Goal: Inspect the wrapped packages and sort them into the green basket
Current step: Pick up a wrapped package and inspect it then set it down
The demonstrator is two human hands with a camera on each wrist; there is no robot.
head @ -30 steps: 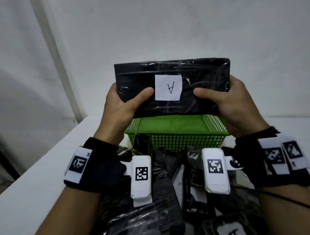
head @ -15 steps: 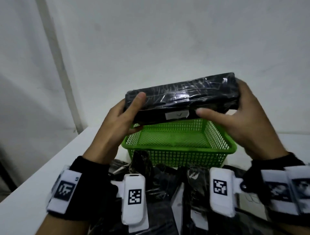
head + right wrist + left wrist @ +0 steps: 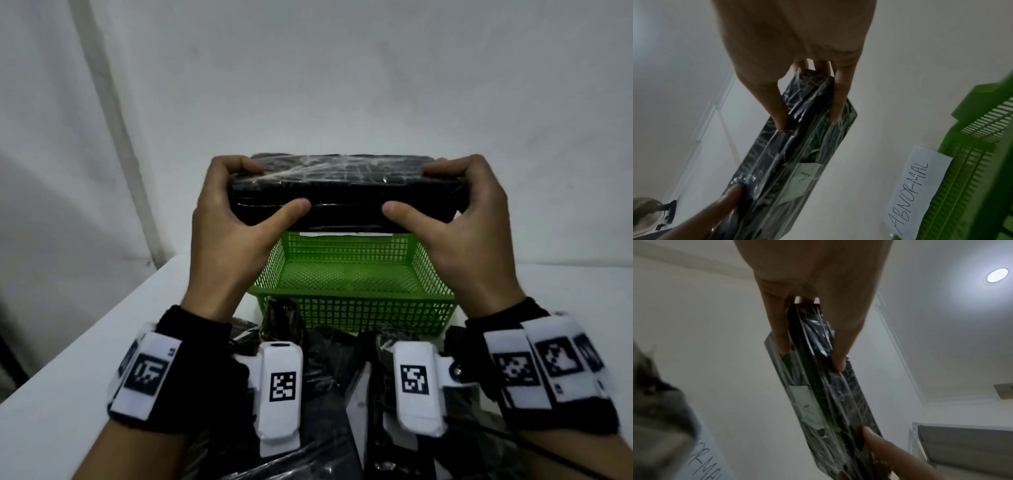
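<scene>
I hold a black package (image 3: pixel 342 192) wrapped in clear film level above the far side of the green basket (image 3: pixel 356 310). My left hand (image 3: pixel 236 212) grips its left end, thumb on the near edge and fingers over the top. My right hand (image 3: pixel 455 212) grips the right end the same way. The package's white label (image 3: pixel 346 234) faces down, only its edge showing; both wrist views show the package (image 3: pixel 830 402) (image 3: pixel 797 154) with its label (image 3: pixel 807 405) (image 3: pixel 803 178) between my fingers. The basket's inside looks bare.
Several more black wrapped packages (image 3: pixel 325 394) lie heaped on the white table (image 3: pixel 68 377) between me and the basket. A paper sign reading ABNORMAL (image 3: pixel 914 190) lies by the basket (image 3: pixel 972 178). White walls stand behind and left.
The package was upright with its label facing me; both hands have tipped it flat, label turned downward, and it now sits level over the basket.
</scene>
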